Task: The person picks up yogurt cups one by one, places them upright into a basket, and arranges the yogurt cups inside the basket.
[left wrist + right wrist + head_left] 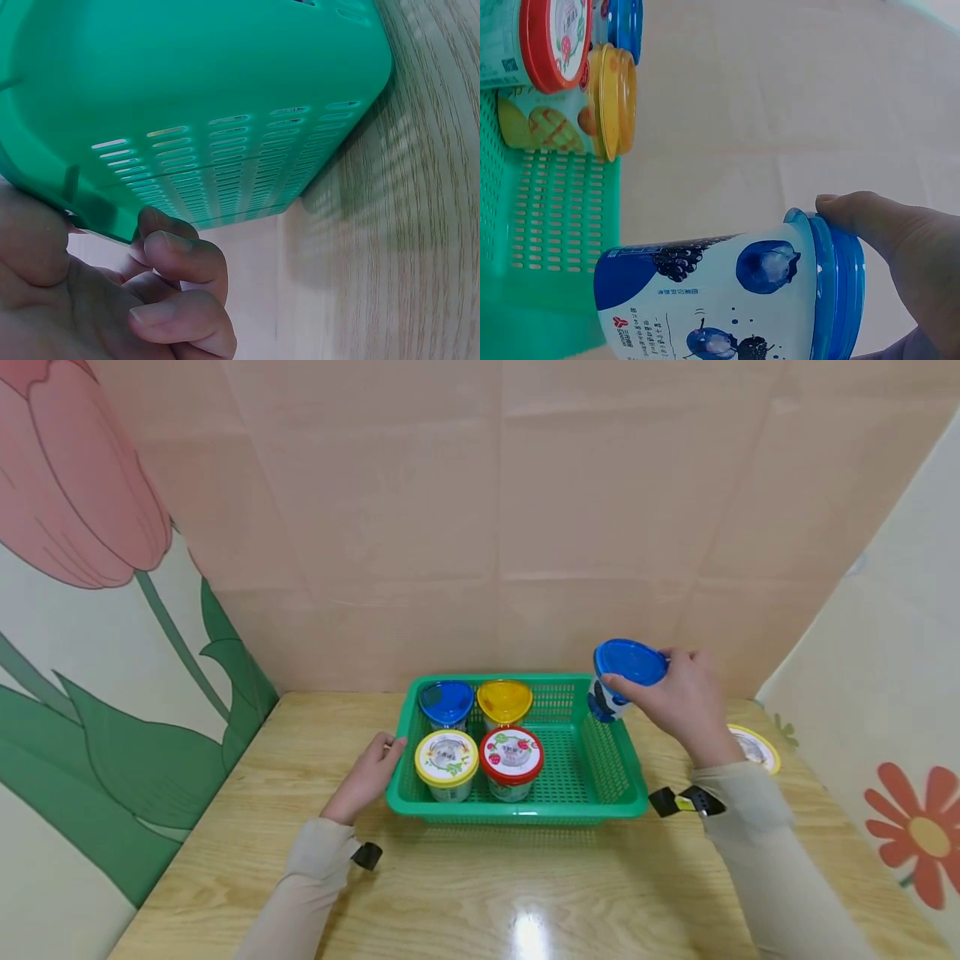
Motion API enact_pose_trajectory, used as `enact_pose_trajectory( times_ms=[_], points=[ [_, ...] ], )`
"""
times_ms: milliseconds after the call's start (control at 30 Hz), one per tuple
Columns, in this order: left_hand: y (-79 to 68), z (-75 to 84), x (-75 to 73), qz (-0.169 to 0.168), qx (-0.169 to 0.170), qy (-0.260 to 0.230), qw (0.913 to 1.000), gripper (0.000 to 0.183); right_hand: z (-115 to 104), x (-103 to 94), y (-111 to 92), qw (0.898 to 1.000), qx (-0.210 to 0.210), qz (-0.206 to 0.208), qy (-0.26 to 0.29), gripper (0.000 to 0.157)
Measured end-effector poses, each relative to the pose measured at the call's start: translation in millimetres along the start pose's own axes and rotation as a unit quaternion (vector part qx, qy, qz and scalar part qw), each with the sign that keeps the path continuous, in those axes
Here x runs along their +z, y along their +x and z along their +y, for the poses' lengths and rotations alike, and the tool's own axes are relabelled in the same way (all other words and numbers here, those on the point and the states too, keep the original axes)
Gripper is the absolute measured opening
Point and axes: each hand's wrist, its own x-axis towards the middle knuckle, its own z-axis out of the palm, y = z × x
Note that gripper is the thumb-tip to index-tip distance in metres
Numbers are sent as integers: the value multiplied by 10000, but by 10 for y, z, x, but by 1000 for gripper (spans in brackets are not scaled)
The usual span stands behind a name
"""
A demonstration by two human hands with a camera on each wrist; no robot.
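My right hand [678,697] grips a blue-lidded yogurt cup [727,292] by its lid, holding it over the right end of a green plastic basket [517,810]. Blueberries and blackberries are printed on the cup's side. At the basket's left rim, my left hand [367,777] pinches the edge between thumb and fingers, its other fingers curled. Inside the basket's left half stand a blue-lidded cup [447,702], a yellow-lidded cup [505,700], a white-topped cup with a yellow rim [447,758] and one with a red rim [512,755].
On the table's right side, behind my right wrist, lies a round white-topped item with a yellow rim [756,748], partly hidden. The wooden table [480,893] meets a beige-covered wall [465,527] just behind the basket. Flower-patterned panels [915,827] stand at both sides.
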Motion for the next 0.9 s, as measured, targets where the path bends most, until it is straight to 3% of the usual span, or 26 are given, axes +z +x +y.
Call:
enact_pose_trajectory(
  times_ms=[900],
  points=[
    [-34, 75, -4, 13, 77, -9, 10000, 34, -143, 329, 125, 9982, -188, -510, 263, 106]
  ],
)
